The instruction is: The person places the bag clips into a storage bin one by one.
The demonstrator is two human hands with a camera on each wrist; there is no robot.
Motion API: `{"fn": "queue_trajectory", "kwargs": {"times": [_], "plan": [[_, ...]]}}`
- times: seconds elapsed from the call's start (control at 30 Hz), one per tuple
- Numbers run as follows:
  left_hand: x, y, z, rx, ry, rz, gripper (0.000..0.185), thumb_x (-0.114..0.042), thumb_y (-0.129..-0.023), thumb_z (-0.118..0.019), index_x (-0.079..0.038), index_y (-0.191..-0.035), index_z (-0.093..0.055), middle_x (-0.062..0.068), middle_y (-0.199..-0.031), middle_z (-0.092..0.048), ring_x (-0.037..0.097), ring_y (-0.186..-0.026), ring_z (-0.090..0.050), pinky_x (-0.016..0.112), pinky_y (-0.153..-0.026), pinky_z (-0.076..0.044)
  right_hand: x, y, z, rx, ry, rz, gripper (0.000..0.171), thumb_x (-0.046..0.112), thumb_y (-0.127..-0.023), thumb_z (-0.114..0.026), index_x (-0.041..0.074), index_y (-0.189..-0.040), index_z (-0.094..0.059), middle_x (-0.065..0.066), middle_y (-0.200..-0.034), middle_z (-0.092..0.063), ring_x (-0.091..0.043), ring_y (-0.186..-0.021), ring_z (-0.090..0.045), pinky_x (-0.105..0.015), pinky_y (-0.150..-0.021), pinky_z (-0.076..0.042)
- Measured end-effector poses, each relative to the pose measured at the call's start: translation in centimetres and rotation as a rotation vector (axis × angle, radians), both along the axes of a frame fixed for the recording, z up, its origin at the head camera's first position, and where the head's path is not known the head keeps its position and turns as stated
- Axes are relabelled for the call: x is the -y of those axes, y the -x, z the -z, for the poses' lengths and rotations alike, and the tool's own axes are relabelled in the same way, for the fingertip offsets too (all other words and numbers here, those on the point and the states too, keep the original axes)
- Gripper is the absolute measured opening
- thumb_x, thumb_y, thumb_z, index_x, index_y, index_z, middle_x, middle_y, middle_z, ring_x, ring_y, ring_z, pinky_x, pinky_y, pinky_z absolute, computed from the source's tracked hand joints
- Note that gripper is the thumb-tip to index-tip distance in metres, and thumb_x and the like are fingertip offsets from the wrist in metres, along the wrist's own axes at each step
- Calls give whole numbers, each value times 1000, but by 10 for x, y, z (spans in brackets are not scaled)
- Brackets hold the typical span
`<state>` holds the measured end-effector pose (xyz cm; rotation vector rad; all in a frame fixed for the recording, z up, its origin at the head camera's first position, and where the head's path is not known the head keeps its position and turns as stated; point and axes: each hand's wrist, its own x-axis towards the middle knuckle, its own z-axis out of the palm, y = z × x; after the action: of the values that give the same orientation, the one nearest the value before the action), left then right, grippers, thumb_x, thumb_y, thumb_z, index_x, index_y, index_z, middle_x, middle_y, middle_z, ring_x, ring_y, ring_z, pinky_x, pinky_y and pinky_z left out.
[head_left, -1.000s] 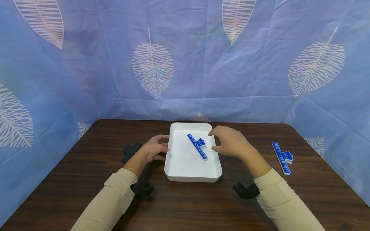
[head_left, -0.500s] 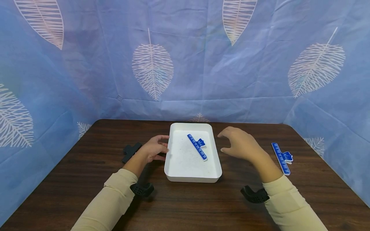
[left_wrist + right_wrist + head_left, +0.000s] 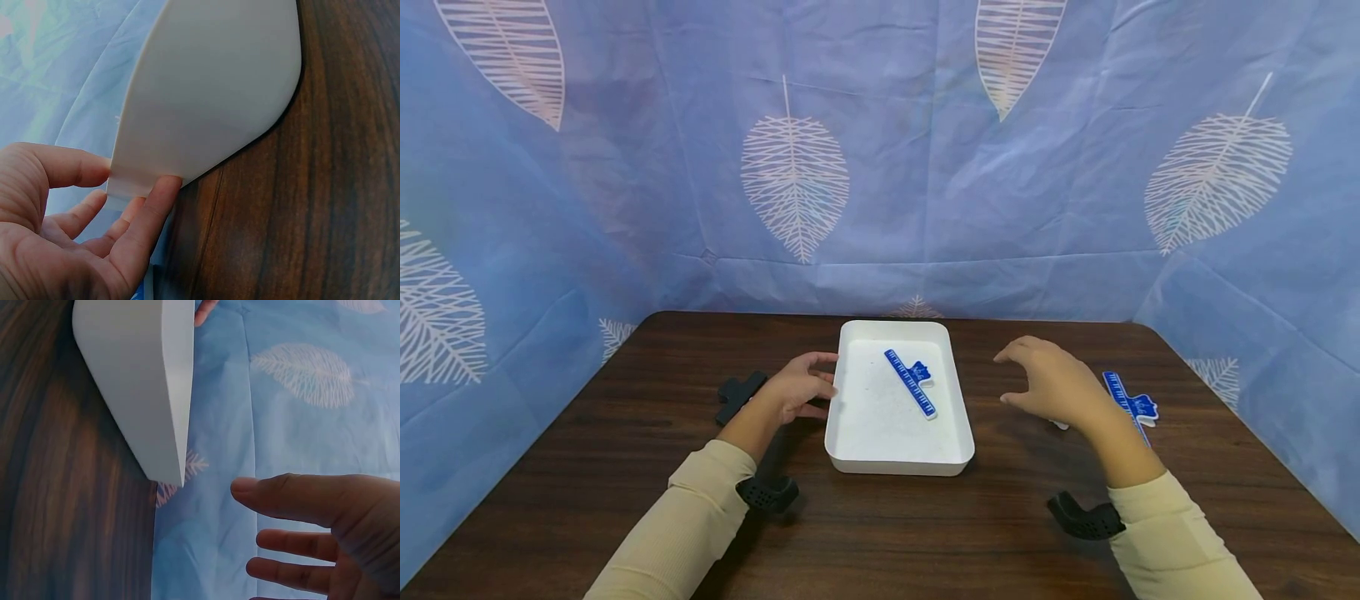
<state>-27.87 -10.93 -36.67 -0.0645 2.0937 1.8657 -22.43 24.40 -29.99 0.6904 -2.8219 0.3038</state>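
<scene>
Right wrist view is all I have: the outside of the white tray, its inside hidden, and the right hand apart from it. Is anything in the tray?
Observer: Yes. In the head view, one blue-and-white clip lies slantwise inside the white tray.
Operator: Understood. What is happening at its left side?
Observer: The left wrist view shows the left hand with its thumb against the outer wall.
Operator: And farther to the right, beyond my picture?
Observer: The head view shows a second blue-and-white clip on the table, partly hidden by the right forearm.
</scene>
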Motion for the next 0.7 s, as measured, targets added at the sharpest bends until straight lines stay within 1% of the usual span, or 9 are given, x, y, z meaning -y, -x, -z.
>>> {"fn": "queue_trajectory", "kwargs": {"times": [0.33,0.53,0.7], "plan": [[-1,-1,-1,-1,-1,0,67,11,-86,-60,-11,-147,-40,21,-129,-54,33,-105,-62,52,-80,-55,-21,-1,8,8,23,2,47,15,-75,-83,-2,-116,-66,-21,-118,-61,-41,-109,-58,-58,-88,-47],[-1,1,2,-2,4,-10,67,11,-86,-61,-11,-146,-41,21,-128,-55,33,-104,-63,53,-79,-55,-30,1,11,3,25,1,46,16,-75,-84,-2,-115,-67,-21,-117,-61,-41,-108,-58,-58,-87,-47],[-1,0,1,2,1,-13,67,11,-86,-61,-12,-146,-41,21,-128,-55,33,-103,-63,52,-78,-55,-38,5,18,19,16,13,46,17,-76,-83,-2,-115,-67,-23,-117,-61,-42,-107,-58,-58,-87,-47]]}}
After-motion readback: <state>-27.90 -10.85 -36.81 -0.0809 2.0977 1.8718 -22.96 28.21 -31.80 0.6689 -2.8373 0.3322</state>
